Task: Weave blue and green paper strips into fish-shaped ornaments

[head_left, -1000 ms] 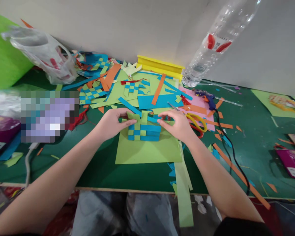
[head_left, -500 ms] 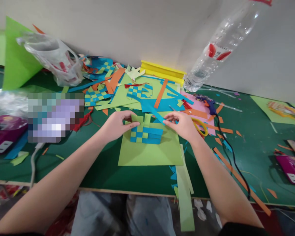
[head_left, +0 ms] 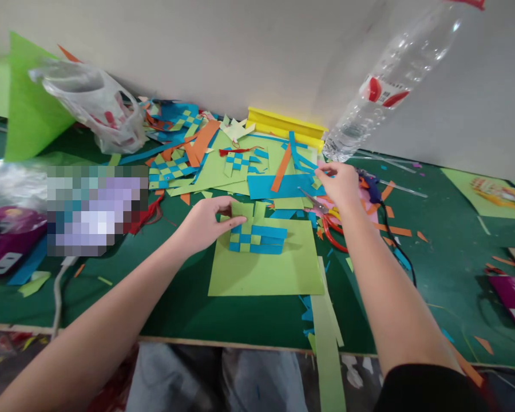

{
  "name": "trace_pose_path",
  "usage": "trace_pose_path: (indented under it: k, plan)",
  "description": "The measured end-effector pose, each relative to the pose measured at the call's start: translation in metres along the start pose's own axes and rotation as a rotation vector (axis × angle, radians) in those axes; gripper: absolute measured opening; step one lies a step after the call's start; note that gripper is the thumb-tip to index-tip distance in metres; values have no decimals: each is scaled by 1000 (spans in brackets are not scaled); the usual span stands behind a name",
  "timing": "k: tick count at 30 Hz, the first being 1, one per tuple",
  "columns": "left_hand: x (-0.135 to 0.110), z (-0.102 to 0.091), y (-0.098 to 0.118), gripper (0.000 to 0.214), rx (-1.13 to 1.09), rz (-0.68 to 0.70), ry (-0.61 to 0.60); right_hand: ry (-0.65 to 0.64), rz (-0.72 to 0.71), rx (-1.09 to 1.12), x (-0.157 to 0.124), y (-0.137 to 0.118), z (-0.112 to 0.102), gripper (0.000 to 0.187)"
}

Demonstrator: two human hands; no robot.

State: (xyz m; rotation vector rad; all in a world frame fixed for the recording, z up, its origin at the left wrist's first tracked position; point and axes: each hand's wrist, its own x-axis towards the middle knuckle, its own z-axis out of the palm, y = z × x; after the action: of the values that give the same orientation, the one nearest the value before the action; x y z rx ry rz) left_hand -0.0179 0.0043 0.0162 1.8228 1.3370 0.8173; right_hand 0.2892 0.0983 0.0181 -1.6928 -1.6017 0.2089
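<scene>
My left hand [head_left: 212, 223] is closed, thumb and fingers pinching the upper left edge of a small woven paper piece [head_left: 257, 239]. This piece interlaces light green and blue strips into checks, with loose blue ends on the right and green ends standing up. It is over a light green paper sheet [head_left: 266, 277] on the table. Farther back and to the right, my right hand [head_left: 339, 180] is closed, its fingertips pinching the end of a blue paper strip [head_left: 295, 150] above the scrap pile. Below that hand lie red-handled scissors [head_left: 332, 229], partly covered by the wrist.
At the back are paper scraps, a yellow folded strip [head_left: 285, 125], finished woven fish [head_left: 167, 169] and a tilted plastic bottle [head_left: 381, 86]. A plastic bag [head_left: 98, 109] stands back left. Long green strips [head_left: 329, 366] overhang the green table's [head_left: 184, 309] front edge.
My right hand has moved away from the woven piece, back and to the right, uncovering the scissors. The left hand keeps its hold on the woven piece in nearly the same place.
</scene>
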Motion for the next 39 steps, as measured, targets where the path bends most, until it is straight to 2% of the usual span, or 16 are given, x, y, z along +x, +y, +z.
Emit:
trace_pose_path:
  k: [2,4,6,8,10,12,15,20,26,30,34,39]
  plan:
    - [1,-1,0,28,64,0,-35,71,-103,-96,-7,-12,-4,8]
    - [1,-1,0,29,81,1,-40,51,-208,-24,-24,-31,-11,12]
    - [2,-1,0,28,69,6,-43,-145,-236,110,-50,-51,-19,19]
    - [2,-1,1,27,56,16,-51,-370,-195,188,-78,-65,-24,22]
    - [1,0,2,26,57,23,-44,-488,-157,216,-103,-70,-25,26]
    - [1,0,3,25,57,23,-37,-534,-101,241,-121,-68,-22,34]
    - [1,0,2,25,43,8,-46,-512,-54,265,-131,-60,-14,26]
    - [2,0,-1,30,70,-22,-33,-518,-72,260,-129,-57,-12,9]
    - [1,1,2,30,72,-24,-67,-513,-146,290,-130,-56,-16,6]
    - [0,-1,3,38,47,-53,-78,-489,-184,205,-129,-54,-17,5]
    - [0,0,4,43,-12,-107,-45,-455,-154,209,-127,-50,-17,4]
    - [0,3,8,36,76,-72,-129,-397,-128,256,-128,-50,-18,5]
